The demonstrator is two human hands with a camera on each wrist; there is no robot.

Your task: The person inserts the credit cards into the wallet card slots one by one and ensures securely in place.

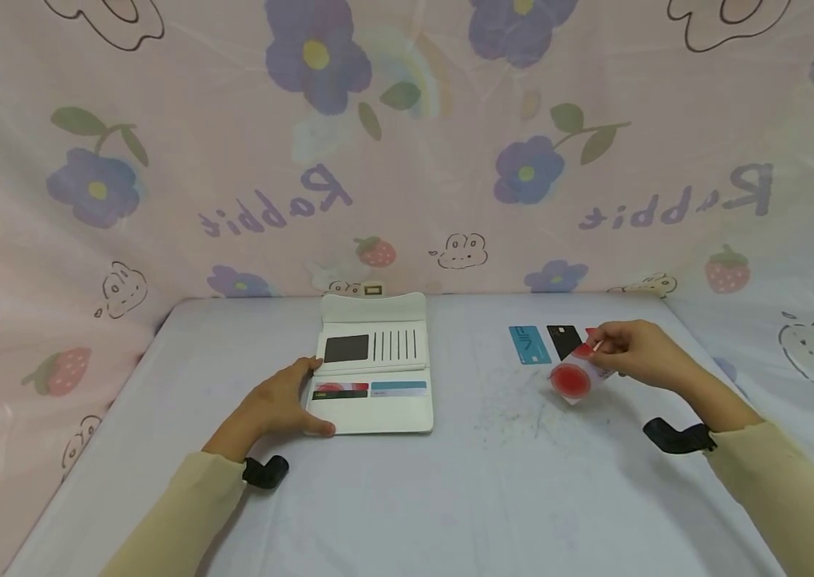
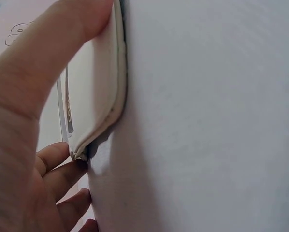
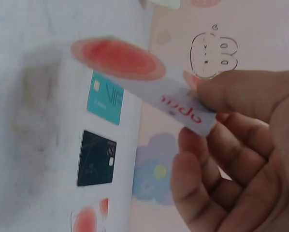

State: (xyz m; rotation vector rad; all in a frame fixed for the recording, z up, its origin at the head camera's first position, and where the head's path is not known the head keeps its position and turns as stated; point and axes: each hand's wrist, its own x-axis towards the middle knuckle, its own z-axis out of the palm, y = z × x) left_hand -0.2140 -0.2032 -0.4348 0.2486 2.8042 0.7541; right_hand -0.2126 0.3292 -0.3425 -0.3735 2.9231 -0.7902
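Sleeves (image 1: 169,513) held clear, the card (image 1: 570,381) pinched by the right hand (image 1: 643,354) should be levelled; the wallet (image 1: 385,417) is braced by a half-open left hand (image 1: 276,405).

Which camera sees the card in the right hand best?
The right wrist view: the card looks biggest there, pinched by the right hand, with its red print showing large. The head view shows it smaller; the left wrist view doesn't show it.

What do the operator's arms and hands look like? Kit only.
Pale beige-yellow left sleeve and right sleeve, both plain. A curved black attachment sits at each cuff: left attachment, right attachment. Left grip and right grip: no gloves. No cables visible.
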